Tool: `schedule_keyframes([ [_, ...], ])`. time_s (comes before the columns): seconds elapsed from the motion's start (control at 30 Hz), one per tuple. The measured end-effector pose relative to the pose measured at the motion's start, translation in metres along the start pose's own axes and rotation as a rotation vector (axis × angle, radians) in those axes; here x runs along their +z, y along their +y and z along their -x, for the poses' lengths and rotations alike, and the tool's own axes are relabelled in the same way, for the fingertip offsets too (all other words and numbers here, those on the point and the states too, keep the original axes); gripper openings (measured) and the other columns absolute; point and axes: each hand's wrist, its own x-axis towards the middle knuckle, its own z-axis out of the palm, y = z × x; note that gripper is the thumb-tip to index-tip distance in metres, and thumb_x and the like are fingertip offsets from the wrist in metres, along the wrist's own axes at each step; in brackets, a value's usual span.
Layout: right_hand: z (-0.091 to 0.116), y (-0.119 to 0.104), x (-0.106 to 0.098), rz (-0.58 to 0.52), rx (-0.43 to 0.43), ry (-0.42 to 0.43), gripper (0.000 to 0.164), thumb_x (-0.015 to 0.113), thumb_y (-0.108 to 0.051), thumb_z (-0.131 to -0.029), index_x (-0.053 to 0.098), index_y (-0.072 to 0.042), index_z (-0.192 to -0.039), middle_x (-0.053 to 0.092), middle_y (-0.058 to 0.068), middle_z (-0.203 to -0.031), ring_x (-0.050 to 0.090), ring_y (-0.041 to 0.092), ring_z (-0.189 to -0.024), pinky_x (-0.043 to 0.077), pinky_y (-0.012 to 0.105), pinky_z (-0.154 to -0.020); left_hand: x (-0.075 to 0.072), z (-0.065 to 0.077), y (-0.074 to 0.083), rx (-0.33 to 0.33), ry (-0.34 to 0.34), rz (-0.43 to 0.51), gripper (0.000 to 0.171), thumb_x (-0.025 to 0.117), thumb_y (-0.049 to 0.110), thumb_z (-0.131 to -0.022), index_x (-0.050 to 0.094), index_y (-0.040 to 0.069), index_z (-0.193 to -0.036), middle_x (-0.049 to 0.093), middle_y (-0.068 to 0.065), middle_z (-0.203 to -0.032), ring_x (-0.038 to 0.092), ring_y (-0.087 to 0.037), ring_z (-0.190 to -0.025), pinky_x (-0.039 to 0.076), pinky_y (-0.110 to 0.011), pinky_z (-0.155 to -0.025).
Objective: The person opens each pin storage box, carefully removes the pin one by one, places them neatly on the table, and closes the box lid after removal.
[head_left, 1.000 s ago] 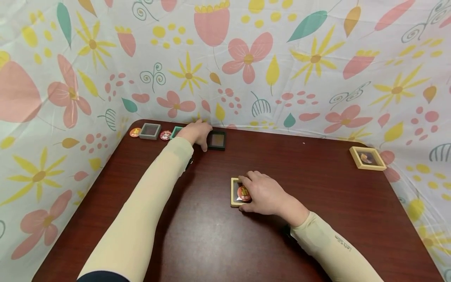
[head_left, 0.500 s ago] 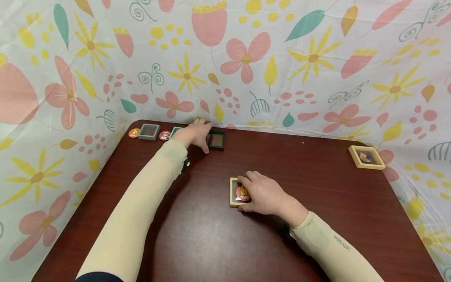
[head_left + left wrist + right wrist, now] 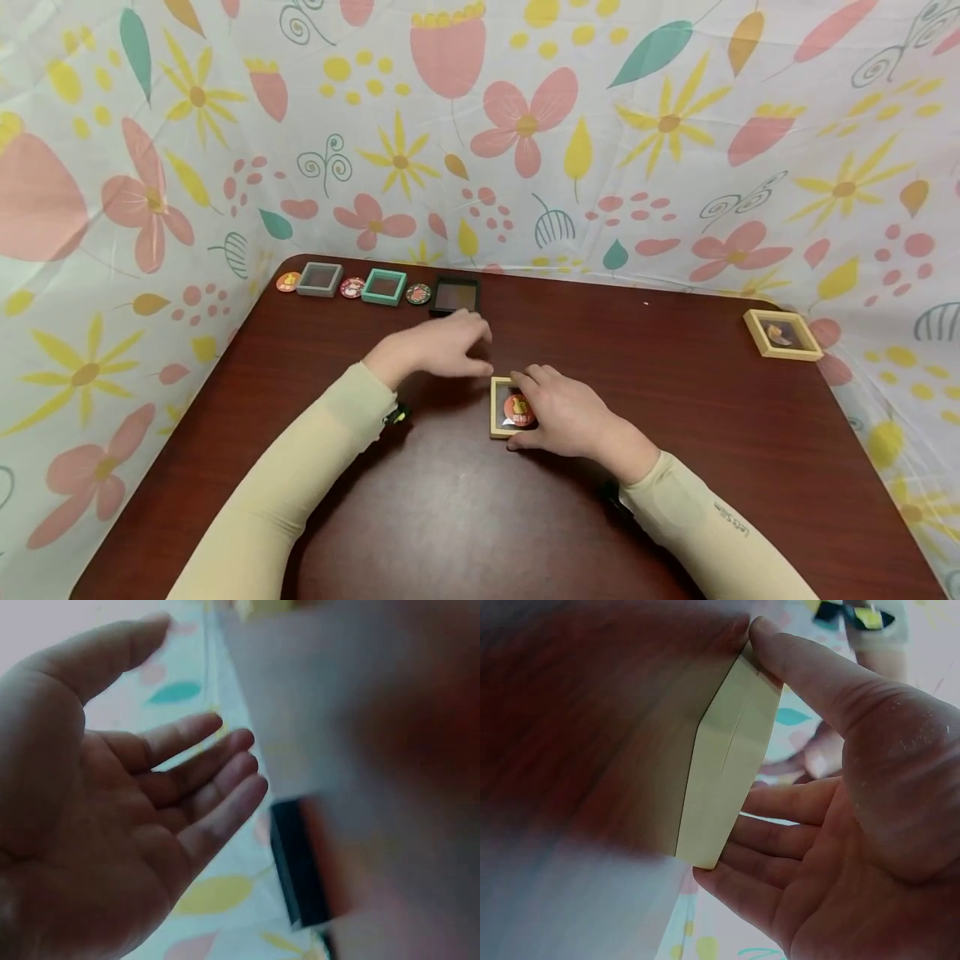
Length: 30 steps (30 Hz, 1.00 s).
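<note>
My right hand (image 3: 566,412) grips a square pale-yellow display frame (image 3: 496,417) on the table, thumb on its near edge and fingers along the far edge. Inside its clear film is a round orange badge (image 3: 517,410), partly covered by the hand. The right wrist view shows the yellow frame's thick side (image 3: 724,772) between thumb and fingers. My left hand (image 3: 442,346) is over the table, just left of and beyond the yellow frame, fingers relaxed and holding nothing. Behind it lies a black display frame (image 3: 455,282), its front edge partly hidden by the hand.
Along the table's back left edge lie a grey frame (image 3: 319,292), a teal frame (image 3: 384,301), and round orange (image 3: 288,282), red (image 3: 352,287) and dark (image 3: 418,293) badges. Another yellow frame (image 3: 795,357) sits at the far right. Patterned cloth (image 3: 465,183) walls the table.
My left hand has left the black frame at the back and come toward the yellow frame, uncovering the teal frame and dark badge. The right hand and its frame have stayed in place.
</note>
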Motion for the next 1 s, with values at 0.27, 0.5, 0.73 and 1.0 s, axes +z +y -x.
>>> schedule_keyframes([
  [0.27, 0.0, -0.001, -0.001, -0.008, 0.007, 0.008, 0.098, 0.101, -0.058, -0.076, 0.066, 0.005, -0.143, 0.068, 0.014, -0.132, 0.067, 0.03, -0.119, 0.061, 0.047, -0.095, 0.034, 0.02, 0.024, 0.074, -0.072, -0.028, 0.086, 0.083, 0.029, -0.092, 0.047, -0.004, -0.163, 0.053, -0.015, -0.154, 0.047, -0.028, -0.14, 0.049, -0.04, -0.113],
  [0.5, 0.0, 0.0, -0.001, -0.04, 0.005, 0.012, 0.098, 0.101, -0.06, -0.076, 0.066, 0.003, -0.142, 0.068, 0.012, -0.129, 0.068, 0.028, -0.116, 0.062, 0.046, -0.092, 0.046, 0.024, 0.037, 0.13, -0.07, -0.116, 0.111, 0.093, 0.055, -0.085, 0.043, -0.002, -0.167, 0.052, -0.01, -0.148, 0.045, -0.023, -0.133, 0.049, -0.035, -0.11],
  [0.73, 0.004, 0.006, -0.005, -0.102, 0.0, -0.072, 0.101, 0.102, -0.048, -0.079, 0.059, 0.007, -0.152, 0.064, 0.018, -0.145, 0.063, 0.034, -0.133, 0.057, 0.05, -0.106, 0.058, 0.022, 0.043, 0.146, 0.0, -0.262, 0.089, 0.087, 0.054, -0.085, 0.06, 0.002, -0.152, 0.055, -0.005, -0.123, 0.045, -0.02, -0.112, 0.051, -0.031, -0.093],
  [1.0, 0.013, 0.013, -0.009, -0.05, -0.055, -0.099, 0.09, 0.097, -0.028, -0.081, 0.057, 0.008, -0.153, 0.061, 0.021, -0.152, 0.06, 0.036, -0.14, 0.057, 0.051, -0.108, 0.061, 0.023, 0.051, 0.12, 0.031, -0.438, 0.086, 0.086, 0.062, -0.079, 0.067, 0.002, -0.138, 0.058, -0.006, -0.121, 0.048, -0.021, -0.111, 0.054, -0.032, -0.091],
])
